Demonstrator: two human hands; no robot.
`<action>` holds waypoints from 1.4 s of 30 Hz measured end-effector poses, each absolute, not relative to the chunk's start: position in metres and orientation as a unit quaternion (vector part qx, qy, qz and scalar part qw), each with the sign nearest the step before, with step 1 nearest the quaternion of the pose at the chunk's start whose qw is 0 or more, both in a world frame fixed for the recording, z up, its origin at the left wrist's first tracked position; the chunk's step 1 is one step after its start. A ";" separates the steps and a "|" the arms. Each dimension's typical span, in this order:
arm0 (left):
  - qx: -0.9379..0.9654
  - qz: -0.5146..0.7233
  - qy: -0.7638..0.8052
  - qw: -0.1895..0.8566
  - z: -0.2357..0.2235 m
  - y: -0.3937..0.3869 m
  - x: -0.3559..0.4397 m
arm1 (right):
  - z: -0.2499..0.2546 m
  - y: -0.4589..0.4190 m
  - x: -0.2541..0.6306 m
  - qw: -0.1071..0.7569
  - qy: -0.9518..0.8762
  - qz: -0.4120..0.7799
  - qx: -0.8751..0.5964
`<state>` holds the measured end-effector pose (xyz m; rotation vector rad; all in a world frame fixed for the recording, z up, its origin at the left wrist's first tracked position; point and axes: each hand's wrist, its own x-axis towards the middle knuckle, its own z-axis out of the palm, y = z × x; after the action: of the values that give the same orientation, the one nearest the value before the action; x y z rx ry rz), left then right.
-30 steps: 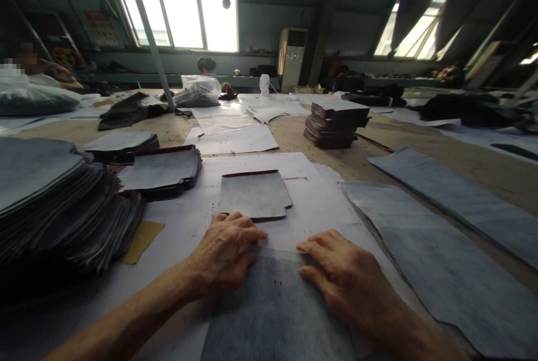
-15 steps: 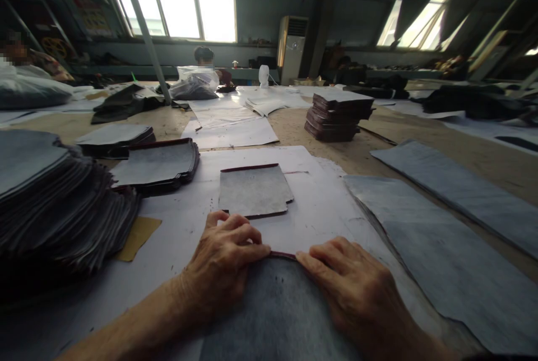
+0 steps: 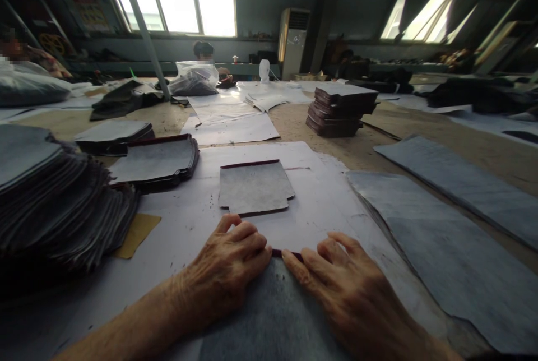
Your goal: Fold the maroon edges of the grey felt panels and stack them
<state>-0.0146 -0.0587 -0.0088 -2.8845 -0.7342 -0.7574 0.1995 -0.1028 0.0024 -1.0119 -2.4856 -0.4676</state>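
A grey-backed sheet with a dark red folded strip along its far edge lies in front of me, its near end running out of view. At the left of that edge, my left hand is closed, fingers bent, thumb and forefinger pinching the fold. My right hand presses its thumb and fingers together on the fold farther right. A short stretch of the red strip shows between the two hands. Just beyond them lies a smaller grey piece with notched corners and a dark red far edge.
White paper covers the worktop. At the left rise a tall stack of grey pieces and a lower stack, near a yellow-brown scrap. Long grey sheets lie right. A dark red stack stands farther back; two people sit beyond.
My right hand's fingertips have moved left along the fold, closer to my left hand. My left hand stays almost in place. The view has tilted slightly.
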 end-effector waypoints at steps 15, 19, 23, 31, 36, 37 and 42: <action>-0.903 -0.319 -0.286 -0.038 0.000 -0.057 -0.031 | -0.005 -0.105 0.198 0.216 -0.881 -0.170 -0.386; -0.891 -0.331 -0.307 -0.048 0.016 -0.063 -0.025 | -0.005 -0.105 0.197 0.213 -0.880 -0.173 -0.387; -0.910 -0.262 -0.294 -0.128 0.026 -0.072 0.012 | -0.005 -0.105 0.195 0.224 -0.876 -0.172 -0.391; -0.864 -0.213 -0.398 -0.225 0.014 -0.069 0.040 | 0.001 -0.115 0.218 0.369 -0.834 -0.133 -0.389; -0.891 -0.216 -0.349 -0.195 0.011 -0.065 0.039 | 0.005 -0.131 0.245 0.402 -0.785 -0.145 -0.449; -0.897 -0.216 -0.332 -0.194 0.011 -0.064 0.041 | 0.004 -0.134 0.247 0.396 -0.784 -0.147 -0.455; -0.908 -0.231 -0.268 -0.222 0.006 -0.063 0.050 | -0.004 -0.140 0.243 0.342 -0.811 -0.150 -0.450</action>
<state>0.0495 -0.0633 0.0059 -3.3449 -0.9877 -0.8511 0.2435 -0.1404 -0.0042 -1.1695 -2.1091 -0.3889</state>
